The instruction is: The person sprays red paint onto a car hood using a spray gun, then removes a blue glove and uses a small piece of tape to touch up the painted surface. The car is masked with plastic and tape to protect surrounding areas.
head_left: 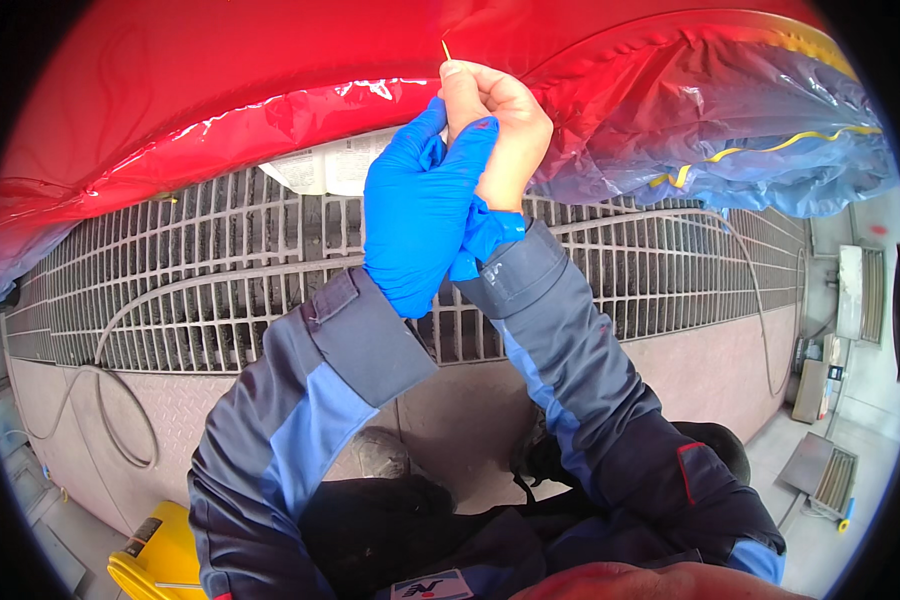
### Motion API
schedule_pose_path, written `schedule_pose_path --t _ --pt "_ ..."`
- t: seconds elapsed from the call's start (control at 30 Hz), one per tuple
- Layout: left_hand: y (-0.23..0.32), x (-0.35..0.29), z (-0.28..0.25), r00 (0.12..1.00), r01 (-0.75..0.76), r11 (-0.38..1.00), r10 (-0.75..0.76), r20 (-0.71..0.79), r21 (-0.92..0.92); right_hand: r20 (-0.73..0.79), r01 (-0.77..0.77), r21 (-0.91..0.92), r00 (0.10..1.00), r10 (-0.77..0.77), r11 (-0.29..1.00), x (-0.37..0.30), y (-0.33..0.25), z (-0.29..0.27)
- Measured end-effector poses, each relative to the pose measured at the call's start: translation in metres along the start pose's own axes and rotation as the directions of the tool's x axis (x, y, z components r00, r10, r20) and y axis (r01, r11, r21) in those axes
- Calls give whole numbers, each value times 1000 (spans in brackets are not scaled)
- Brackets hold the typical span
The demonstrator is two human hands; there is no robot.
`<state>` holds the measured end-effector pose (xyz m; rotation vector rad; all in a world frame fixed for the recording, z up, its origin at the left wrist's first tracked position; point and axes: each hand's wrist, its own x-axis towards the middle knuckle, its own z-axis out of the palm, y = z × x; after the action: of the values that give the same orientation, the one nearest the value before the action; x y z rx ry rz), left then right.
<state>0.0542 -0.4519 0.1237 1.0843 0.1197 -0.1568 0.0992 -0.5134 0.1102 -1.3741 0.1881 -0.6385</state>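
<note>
My right hand (pixel 505 125) is bare and closed. Its thumb and fingertips pinch a thin, pale, pointed stick like a toothpick (pixel 446 50), whose tip points at the glossy red painted panel (pixel 270 60); whether it touches the paint I cannot tell. Crumpled blue glove material (pixel 490 232) is bunched round my right wrist. My left hand (pixel 415 205), in a blue glove, is clasped against the right hand's heel, its thumb lying across it. Some left fingers are hidden behind the right hand.
Shiny plastic film (pixel 710 110) with yellow tape (pixel 770 150) covers the right side. Printed paper (pixel 320 168) hangs under the red edge. Below lies a metal floor grating (pixel 220 260), crossed by a grey hose (pixel 180 285). A yellow container (pixel 160 555) stands at lower left.
</note>
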Motion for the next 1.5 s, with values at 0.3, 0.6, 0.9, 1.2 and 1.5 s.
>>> schedule_pose_path --t 0.3,0.6,0.9,1.2,1.5 --pt "3 -1 0 1000 22 1000 -22 11 1 0 -5 7 1000 5 1000 1 0 0" --pt "2 0 0 999 34 999 -34 -12 18 0 7 -6 1000 -7 1000 2 1 0" --pt "0 0 -1 1000 16 1000 -16 -6 0 3 11 -19 1000 -11 1000 1 -1 0" --pt "1 0 0 1000 19 1000 -19 2 -19 -2 24 -24 1000 -25 999 2 2 -1" --pt "1 -1 0 1000 18 1000 -18 4 -6 1 71 -52 997 -71 996 1 1 -1"
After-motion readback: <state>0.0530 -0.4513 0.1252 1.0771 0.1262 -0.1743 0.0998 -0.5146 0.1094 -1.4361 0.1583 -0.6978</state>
